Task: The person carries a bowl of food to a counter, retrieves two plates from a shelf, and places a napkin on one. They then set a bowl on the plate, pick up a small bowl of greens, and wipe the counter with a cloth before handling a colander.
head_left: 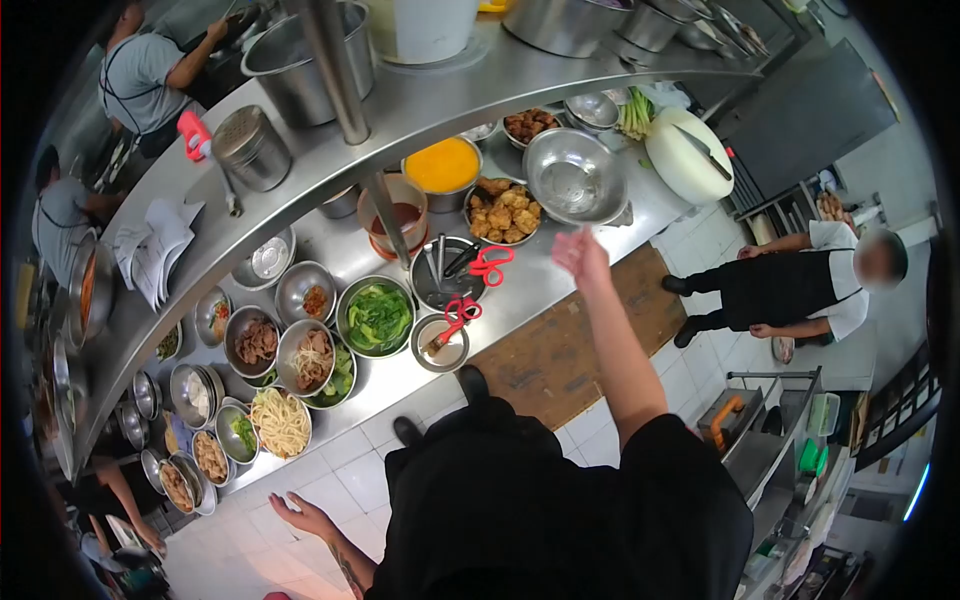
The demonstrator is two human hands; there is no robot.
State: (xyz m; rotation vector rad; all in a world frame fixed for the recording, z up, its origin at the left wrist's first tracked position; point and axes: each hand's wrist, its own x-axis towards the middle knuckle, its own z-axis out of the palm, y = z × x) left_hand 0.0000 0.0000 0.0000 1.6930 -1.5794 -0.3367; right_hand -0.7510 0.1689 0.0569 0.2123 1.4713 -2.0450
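My right hand is raised near the counter's front edge, just below an empty steel bowl; it is slightly blurred, and whether its fingers are apart is unclear. Fried pieces in a bowl lie to its left. My left hand hangs over the floor at the lower left, fingers apart and empty, below a bowl of noodles. Between the two hands on the counter are a bowl of greens, red-handled scissors and a small bowl with a brush.
A steel shelf with a post crosses above the counter. A co-worker in a black apron stands at the right. Other people are at the left. A white cutting board with a knife sits at the counter's right end.
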